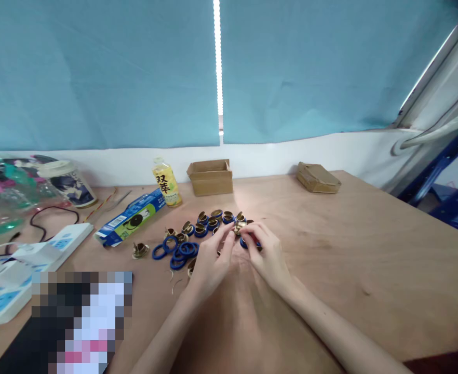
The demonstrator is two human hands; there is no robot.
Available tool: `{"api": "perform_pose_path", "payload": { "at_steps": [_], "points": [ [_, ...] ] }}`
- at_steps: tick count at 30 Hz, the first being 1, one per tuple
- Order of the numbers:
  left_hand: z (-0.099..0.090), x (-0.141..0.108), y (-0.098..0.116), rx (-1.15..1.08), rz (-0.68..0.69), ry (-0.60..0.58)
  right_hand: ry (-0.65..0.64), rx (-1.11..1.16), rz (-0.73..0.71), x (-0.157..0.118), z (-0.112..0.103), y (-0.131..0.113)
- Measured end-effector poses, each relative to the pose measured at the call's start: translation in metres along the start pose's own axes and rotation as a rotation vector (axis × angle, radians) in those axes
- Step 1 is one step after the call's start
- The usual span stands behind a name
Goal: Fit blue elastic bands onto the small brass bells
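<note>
1. Both hands: left hand (212,255) and right hand (268,253) pinch a small round brass-coloured metal piece (238,227) from opposite sides; thumbs and index fingers slightly bent, only narrowly open. Exact contact partly hidden; remaining fingers curled, hard to tell.
2. Piece location: between fingertips, just above the brown wooden table (338,280).
3. Risk: small grip area, so uneven pressure could make the piece twist or slip out.
4. Risk: blue-rimmed brass-coloured pieces (201,230) crowd in from 10 o'clock; a dropped part could get mixed in, or a knuckle could nudge them.
5. Farther out: loose blue rings (187,249) at 9 o'clock, open brown cardboard box (212,183) at 11, brown cardboard packet (318,179) at 2.
</note>
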State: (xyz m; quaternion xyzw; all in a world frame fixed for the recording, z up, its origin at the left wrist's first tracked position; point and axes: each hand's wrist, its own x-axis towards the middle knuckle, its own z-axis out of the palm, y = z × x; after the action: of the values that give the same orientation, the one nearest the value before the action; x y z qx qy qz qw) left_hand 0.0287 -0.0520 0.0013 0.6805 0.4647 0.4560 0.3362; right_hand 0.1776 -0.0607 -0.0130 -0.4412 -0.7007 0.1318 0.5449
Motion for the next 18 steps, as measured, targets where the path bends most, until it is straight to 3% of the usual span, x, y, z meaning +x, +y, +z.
{"api": "perform_pose_path", "payload": {
  "at_steps": [4,9,18],
  "points": [
    [0.0,0.002,-0.001,-0.21,-0.102,-0.018,-0.098,-0.073,-0.101,-0.005,0.003,-0.001],
    [-0.004,0.008,-0.008,-0.454,-0.336,-0.125,-0.251,-0.095,-0.197,-0.011,0.006,-0.004],
    [-0.007,0.007,-0.006,-0.532,-0.372,-0.039,-0.266,-0.096,-0.109,-0.01,0.001,-0.008]
  ]
}}
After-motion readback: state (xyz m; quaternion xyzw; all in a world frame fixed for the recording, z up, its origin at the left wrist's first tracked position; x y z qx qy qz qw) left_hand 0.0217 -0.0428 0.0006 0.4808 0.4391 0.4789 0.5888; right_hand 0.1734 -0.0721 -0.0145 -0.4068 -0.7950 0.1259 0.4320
